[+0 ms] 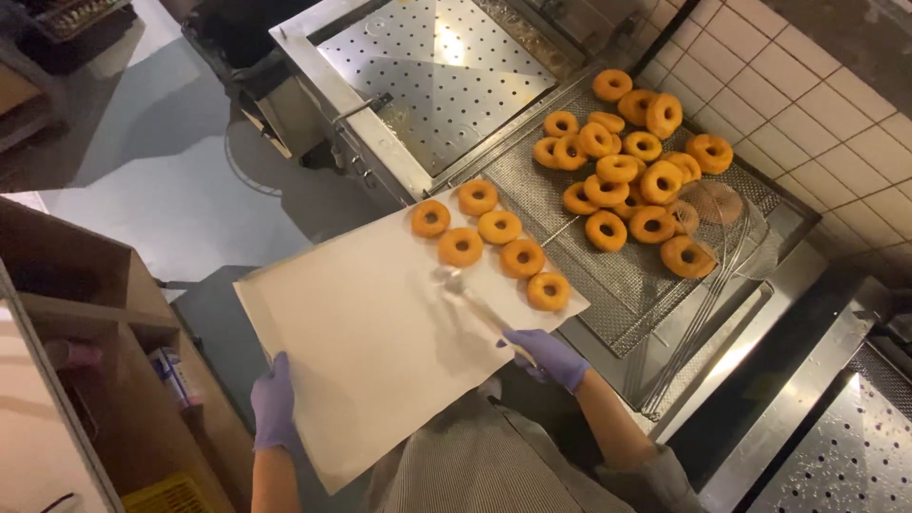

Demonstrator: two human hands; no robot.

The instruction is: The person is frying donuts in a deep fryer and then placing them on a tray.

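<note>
Right hand fingers: the right hand (556, 357), in a purple glove, has its fingers wrapped tight around the handle end of metal tongs (472, 302).
Tongs: blurred, angled up and left from the glove; the tip lies over the paper, just left of the nearest doughnut; I cannot tell whether the tip is apart or together.
Left hand fingers: the left hand (274, 403), also in a purple glove, grips the near left edge of the tray, fingers curled over the edge.
Tray: a flat tray lined with white paper (370, 351), held tilted between the person and the fryer, its far corner resting over the draining rack.
Doughnuts on tray: six golden ring doughnuts (499, 245) lie in two short rows along the far right edge of the paper, close together, some touching.
Draining rack: a metal mesh rack (608, 285) to the right of the tray carries a loose heap of fried doughnuts (627, 161), several overlapping.
Skimmer: a round wire skimmer (714, 204) lies on the rack at the heap's right edge, its long handle running down toward the person.
Fryer: a steel vat with a perforated plate (432, 71) stands beyond the tray.
Wall: white tiles (807, 95) at the right.
</note>
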